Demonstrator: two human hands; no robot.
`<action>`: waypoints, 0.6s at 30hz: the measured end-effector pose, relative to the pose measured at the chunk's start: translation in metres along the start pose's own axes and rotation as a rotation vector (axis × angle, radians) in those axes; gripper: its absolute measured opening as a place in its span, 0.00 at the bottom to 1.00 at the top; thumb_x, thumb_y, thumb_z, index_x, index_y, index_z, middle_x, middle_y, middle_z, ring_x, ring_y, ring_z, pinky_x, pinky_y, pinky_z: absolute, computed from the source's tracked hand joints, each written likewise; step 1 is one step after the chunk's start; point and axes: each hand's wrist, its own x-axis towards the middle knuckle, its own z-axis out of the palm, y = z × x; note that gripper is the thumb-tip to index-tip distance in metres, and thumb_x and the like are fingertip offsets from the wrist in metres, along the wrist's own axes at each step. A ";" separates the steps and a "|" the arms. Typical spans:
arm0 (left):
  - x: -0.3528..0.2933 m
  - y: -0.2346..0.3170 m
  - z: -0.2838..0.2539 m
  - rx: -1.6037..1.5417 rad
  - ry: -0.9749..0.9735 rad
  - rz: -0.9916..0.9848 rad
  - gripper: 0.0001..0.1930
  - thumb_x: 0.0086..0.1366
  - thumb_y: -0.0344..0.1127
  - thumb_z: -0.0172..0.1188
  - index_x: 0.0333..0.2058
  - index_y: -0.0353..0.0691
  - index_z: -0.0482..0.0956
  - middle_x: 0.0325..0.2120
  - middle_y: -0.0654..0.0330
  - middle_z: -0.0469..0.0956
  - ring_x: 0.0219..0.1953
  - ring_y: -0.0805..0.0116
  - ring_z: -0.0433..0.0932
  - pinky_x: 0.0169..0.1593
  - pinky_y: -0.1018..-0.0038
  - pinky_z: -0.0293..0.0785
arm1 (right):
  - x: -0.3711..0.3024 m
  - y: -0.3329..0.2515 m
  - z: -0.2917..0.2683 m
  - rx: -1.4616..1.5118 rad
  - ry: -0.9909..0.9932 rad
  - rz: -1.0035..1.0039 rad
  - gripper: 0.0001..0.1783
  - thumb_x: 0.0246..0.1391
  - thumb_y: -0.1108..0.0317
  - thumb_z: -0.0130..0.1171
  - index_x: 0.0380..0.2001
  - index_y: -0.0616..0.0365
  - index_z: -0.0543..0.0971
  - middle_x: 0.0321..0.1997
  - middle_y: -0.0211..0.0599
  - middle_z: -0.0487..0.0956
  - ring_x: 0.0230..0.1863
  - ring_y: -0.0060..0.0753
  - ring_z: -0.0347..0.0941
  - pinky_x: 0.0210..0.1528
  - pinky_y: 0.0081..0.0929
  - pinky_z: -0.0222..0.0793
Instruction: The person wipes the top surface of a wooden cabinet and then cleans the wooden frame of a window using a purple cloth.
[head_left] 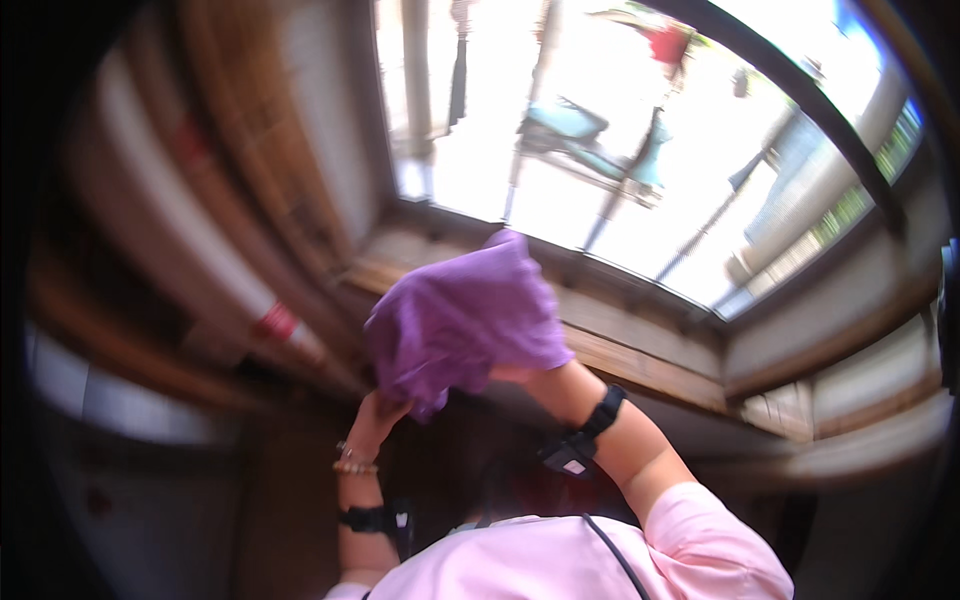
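Observation:
A crumpled purple cloth (460, 310) is held up in front of me, below the barred window. My left hand (378, 418) is closed on the cloth's lower left edge, its fingers partly covered by the folds. The cloth drapes over my right hand (515, 373), and only a strip near the wrist shows below the hem. That hand's fingers are hidden, so their pose cannot be told. The cloth's upper corner rises to a rounded peak near the window's lower frame.
A wooden sill (640, 360) runs beneath the window (600, 230), which has upright bars. A teal scooter (590, 140) stands outside. Blurred wooden beams (250, 130) and a pale post with a red patch (278, 322) are at left. Black straps circle both forearms.

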 end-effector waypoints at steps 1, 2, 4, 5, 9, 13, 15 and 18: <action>0.016 -0.005 -0.001 0.025 -0.039 -0.042 0.14 0.52 0.30 0.58 0.38 0.33 0.72 0.32 0.65 0.74 0.35 0.76 0.70 0.40 0.77 0.66 | -0.003 0.009 0.013 -0.008 0.023 -0.007 0.29 0.42 0.47 0.51 0.48 0.46 0.65 0.40 0.35 0.70 0.40 0.38 0.68 0.39 0.28 0.66; 0.025 -0.010 0.011 0.046 -0.067 -0.093 0.14 0.51 0.29 0.58 0.38 0.32 0.72 0.32 0.65 0.74 0.35 0.76 0.70 0.39 0.77 0.66 | -0.015 0.023 0.013 0.016 0.002 0.054 0.29 0.43 0.48 0.51 0.49 0.46 0.64 0.42 0.36 0.69 0.41 0.38 0.67 0.41 0.28 0.65; 0.026 -0.001 0.069 -0.039 -0.250 -0.086 0.15 0.51 0.30 0.59 0.38 0.33 0.72 0.32 0.65 0.74 0.35 0.77 0.70 0.40 0.79 0.66 | -0.067 0.061 -0.004 0.011 0.202 0.020 0.28 0.44 0.50 0.53 0.49 0.48 0.64 0.45 0.36 0.67 0.45 0.36 0.64 0.48 0.26 0.61; 0.020 0.029 0.111 -0.072 -0.354 -0.092 0.15 0.51 0.31 0.59 0.38 0.33 0.72 0.32 0.65 0.74 0.35 0.77 0.70 0.41 0.80 0.66 | -0.100 0.085 -0.039 -0.027 0.219 0.078 0.28 0.44 0.50 0.53 0.49 0.48 0.64 0.45 0.36 0.67 0.45 0.36 0.64 0.48 0.26 0.61; 0.016 0.129 0.287 0.039 -0.740 -0.106 0.15 0.52 0.30 0.58 0.39 0.33 0.71 0.32 0.65 0.74 0.35 0.78 0.70 0.41 0.80 0.67 | -0.238 0.146 -0.206 0.574 0.229 0.381 0.27 0.45 0.52 0.54 0.47 0.53 0.65 0.46 0.32 0.67 0.47 0.30 0.64 0.52 0.24 0.58; 0.012 0.159 0.404 0.184 -0.852 0.176 0.14 0.50 0.18 0.44 0.37 0.31 0.71 0.30 0.62 0.74 0.33 0.77 0.72 0.41 0.82 0.67 | -0.376 0.153 -0.283 0.906 0.611 0.517 0.21 0.51 0.59 0.49 0.47 0.57 0.65 0.46 0.33 0.67 0.47 0.28 0.65 0.51 0.24 0.60; -0.001 0.166 0.478 0.057 -0.750 0.228 0.13 0.50 0.18 0.46 0.37 0.31 0.71 0.30 0.62 0.74 0.32 0.77 0.72 0.40 0.81 0.68 | -0.450 0.147 -0.327 -0.043 0.563 0.635 0.17 0.55 0.63 0.43 0.46 0.60 0.64 0.46 0.36 0.68 0.47 0.29 0.65 0.51 0.26 0.61; -0.019 0.181 0.582 0.396 -0.631 0.492 0.13 0.49 0.25 0.52 0.37 0.35 0.71 0.35 0.58 0.74 0.38 0.67 0.72 0.43 0.75 0.67 | -0.538 0.153 -0.364 1.289 1.028 0.459 0.23 0.54 0.56 0.43 0.48 0.60 0.64 0.49 0.39 0.67 0.49 0.33 0.65 0.53 0.31 0.60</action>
